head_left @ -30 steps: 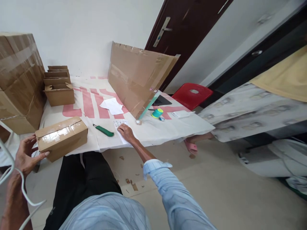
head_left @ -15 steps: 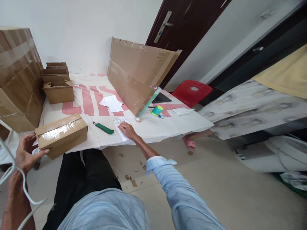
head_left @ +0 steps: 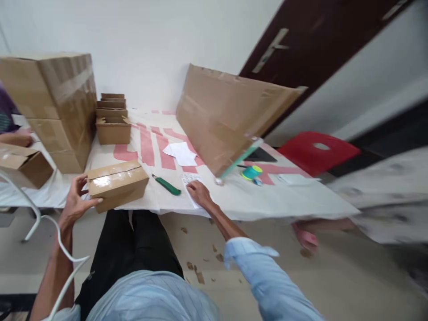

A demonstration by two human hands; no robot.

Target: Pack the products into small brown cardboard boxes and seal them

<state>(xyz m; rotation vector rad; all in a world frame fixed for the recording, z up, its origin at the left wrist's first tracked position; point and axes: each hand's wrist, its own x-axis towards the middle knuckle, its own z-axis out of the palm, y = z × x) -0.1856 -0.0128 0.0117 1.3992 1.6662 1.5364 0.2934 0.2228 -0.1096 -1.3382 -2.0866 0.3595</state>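
At the table [head_left: 240,198], left hand [head_left: 74,201] holds a taped box [head_left: 118,183]; right hand [head_left: 199,193] touches paper [head_left: 190,178], grip unclear. Small boxes [head_left: 113,134] look open.

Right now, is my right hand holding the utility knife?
No, the utility knife lies on the tablecloth, apart from your right hand.

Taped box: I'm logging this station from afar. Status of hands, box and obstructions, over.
Left hand gripping taped box at its left end. Box closed. Right hand on printed sheet. Green cutter between, possibly in the way.
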